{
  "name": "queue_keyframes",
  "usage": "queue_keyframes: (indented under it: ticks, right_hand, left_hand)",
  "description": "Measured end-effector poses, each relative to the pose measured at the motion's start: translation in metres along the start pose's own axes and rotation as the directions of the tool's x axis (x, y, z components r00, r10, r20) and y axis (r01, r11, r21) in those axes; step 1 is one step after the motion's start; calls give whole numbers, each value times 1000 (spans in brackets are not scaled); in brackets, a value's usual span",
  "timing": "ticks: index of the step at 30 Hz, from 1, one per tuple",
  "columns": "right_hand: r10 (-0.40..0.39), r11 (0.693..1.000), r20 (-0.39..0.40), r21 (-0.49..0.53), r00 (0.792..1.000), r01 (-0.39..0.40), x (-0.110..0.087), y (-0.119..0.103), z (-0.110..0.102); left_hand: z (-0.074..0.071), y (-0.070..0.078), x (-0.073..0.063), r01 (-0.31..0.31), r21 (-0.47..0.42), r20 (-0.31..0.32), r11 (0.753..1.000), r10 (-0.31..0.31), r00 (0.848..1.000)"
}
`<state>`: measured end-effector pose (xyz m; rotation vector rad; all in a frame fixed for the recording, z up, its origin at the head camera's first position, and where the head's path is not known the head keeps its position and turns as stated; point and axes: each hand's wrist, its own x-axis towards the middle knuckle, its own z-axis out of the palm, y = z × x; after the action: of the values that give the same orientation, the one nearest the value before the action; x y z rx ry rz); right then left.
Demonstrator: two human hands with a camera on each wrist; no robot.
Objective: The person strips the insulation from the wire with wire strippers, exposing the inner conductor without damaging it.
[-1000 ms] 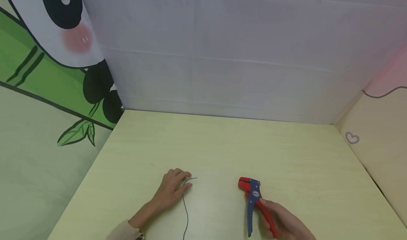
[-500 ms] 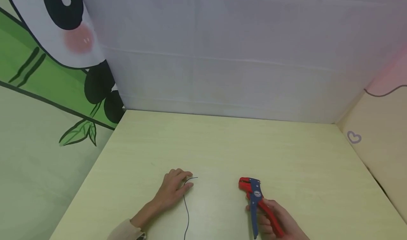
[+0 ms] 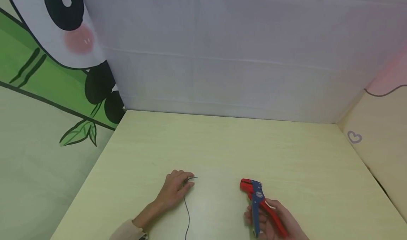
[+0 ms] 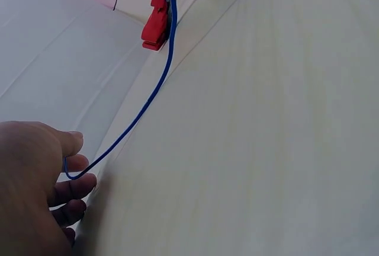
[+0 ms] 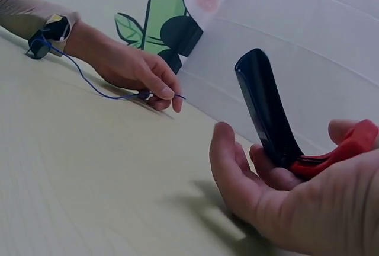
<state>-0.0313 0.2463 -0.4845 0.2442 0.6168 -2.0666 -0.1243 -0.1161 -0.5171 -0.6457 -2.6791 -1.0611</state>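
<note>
My left hand [image 3: 174,188] rests low over the table, holding a thin blue wire [image 4: 155,92] between thumb and fingers. A short end of that wire pokes out past the fingertips, and the rest trails toward the front edge. My right hand [image 3: 288,218] holds a red and blue wire stripper [image 3: 259,194] to the right of the left hand. The red handle lies between thumb and palm, while the fingers reach round behind the blue handle [image 5: 266,108]. The tool's head points away from me, apart from the wire.
Both hands are over a pale wooden table [image 3: 222,144]. A white cloth wall [image 3: 222,56] rises at its back. On the left stands a panel with a cartoon print [image 3: 76,38], and on the right a cream panel [image 3: 381,137].
My right fingers have come round the blue handle, and the wire stripper has shifted slightly right and toward me. My left fingers have drawn a little closer together on the wire.
</note>
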Motion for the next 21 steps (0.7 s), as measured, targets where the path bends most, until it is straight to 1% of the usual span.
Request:
queue_keyframes:
  ticks: [5, 9, 13, 16, 18, 21]
  right_hand:
    - [-1, 999, 72, -40, 997, 4, 4, 4, -4]
    - [-2, 999, 79, -46, 997, 6, 4, 4, -5]
    - [-8, 999, 68, -44, 998, 11, 4, 5, -7]
    - [-12, 999, 61, -38, 998, 14, 4, 6, -8]
    - [-12, 1000, 70, -28, 997, 14, 5, 6, -9]
    - [-27, 1000, 98, -12, 995, 28, 5, 7, -11]
  left_hand:
    - [3, -2, -1, 9, -16, -9, 1000, -9, 1000]
    - [3, -3, -1, -6, -17, -33, 1000, 6, 999]
    - [4, -4, -1, -45, -16, -72, 999, 44, 996]
    - [5, -5, -1, -64, -27, -89, 998, 61, 994]
    - [4, -5, -1, -59, -47, -90, 997, 55, 994]
    - [4, -6, -1, -33, -84, -84, 996, 26, 996]
